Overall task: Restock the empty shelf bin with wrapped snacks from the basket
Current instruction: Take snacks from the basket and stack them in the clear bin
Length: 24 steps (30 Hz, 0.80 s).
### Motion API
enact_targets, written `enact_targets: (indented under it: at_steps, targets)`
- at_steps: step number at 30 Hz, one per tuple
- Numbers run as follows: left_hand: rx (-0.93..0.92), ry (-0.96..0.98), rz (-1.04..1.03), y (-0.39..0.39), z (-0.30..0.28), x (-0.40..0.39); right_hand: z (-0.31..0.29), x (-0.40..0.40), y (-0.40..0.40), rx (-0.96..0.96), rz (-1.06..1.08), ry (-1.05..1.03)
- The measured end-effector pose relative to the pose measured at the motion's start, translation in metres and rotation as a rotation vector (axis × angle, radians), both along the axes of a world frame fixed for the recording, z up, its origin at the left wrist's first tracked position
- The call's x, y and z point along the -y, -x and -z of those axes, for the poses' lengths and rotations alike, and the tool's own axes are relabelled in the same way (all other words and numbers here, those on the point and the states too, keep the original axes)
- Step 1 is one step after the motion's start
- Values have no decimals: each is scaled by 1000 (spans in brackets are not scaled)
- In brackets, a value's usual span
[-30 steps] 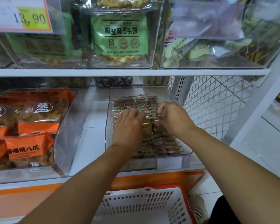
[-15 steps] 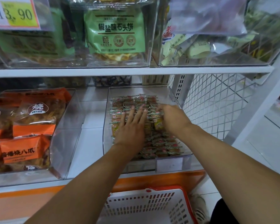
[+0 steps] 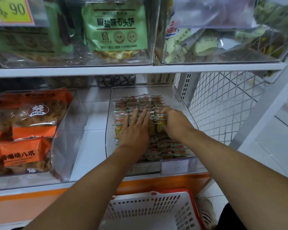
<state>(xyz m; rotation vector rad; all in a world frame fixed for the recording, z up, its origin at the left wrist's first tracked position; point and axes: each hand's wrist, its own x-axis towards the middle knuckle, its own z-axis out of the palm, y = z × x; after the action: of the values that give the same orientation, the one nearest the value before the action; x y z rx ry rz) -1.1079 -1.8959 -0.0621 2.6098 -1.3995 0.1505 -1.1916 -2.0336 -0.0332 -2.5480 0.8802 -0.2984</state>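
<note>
A clear shelf bin (image 3: 140,91) on the lower shelf holds several rows of small wrapped snacks (image 3: 161,147). My left hand (image 3: 136,130) lies flat on the snacks in the middle of the bin, fingers spread and holding nothing. My right hand (image 3: 175,124) is just to its right, with its fingers curled down onto a row of snacks near the bin's right wall. Below the shelf, between my forearms, is a white basket (image 3: 150,211) with a red rim. The part of it in view holds nothing.
A clear bin of orange snack bags (image 3: 32,130) stands to the left. Green packs (image 3: 115,30) fill bins on the shelf above (image 3: 140,69). A white wire mesh panel (image 3: 223,105) closes the shelf's right side. A blank label holder (image 3: 175,166) is on the bin's front.
My left hand has opened from curled fingers to a flat, spread palm and slid slightly toward the back of the bin. My right hand has stayed on the right-hand rows.
</note>
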Motion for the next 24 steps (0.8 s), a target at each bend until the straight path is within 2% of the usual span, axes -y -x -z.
enact_targets:
  at_steps: [9, 13, 16, 24]
  targets:
    - [-8, 38, 16, 0, -4, -2, -7, -6, 3, -54, -6, 3]
    - [17, -25, -4, -2, -3, -2, -7, -10, 3, -91, -46, 62]
    - [10, -45, -6, -1, -2, -2, -7, -9, 5, -111, -40, 23]
    - [-41, 87, 23, -1, -13, -9, -18, -6, 13, -126, -45, -1]
